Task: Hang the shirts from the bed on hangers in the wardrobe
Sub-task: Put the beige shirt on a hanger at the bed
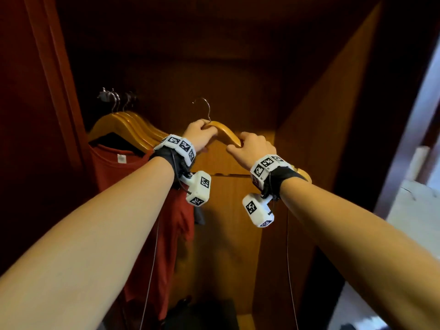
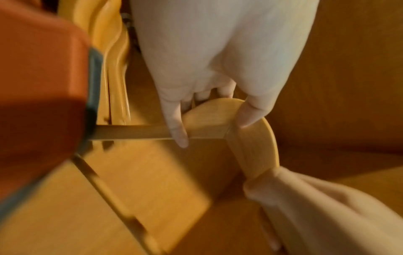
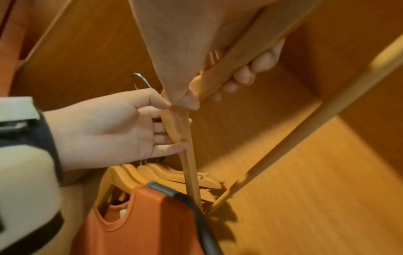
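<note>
A bare wooden hanger (image 1: 226,132) with a metal hook (image 1: 205,107) is held up inside the wardrobe by both hands. My left hand (image 1: 204,132) grips its top just below the hook; in the left wrist view the fingers (image 2: 177,124) curl over the hanger (image 2: 253,146). My right hand (image 1: 242,144) grips the right arm of the hanger, and the right wrist view shows its fingers (image 3: 242,75) wrapped round the wood (image 3: 209,82). A red shirt (image 1: 142,198) hangs at the left on one of several wooden hangers (image 1: 126,127). The rail is lost in the dark.
The wardrobe's wooden side wall (image 1: 321,115) rises on the right, and a dark door panel (image 1: 35,115) stands at the left. A dark bag (image 1: 202,313) lies on the wardrobe floor. A pale surface (image 1: 416,210) shows outside at the far right.
</note>
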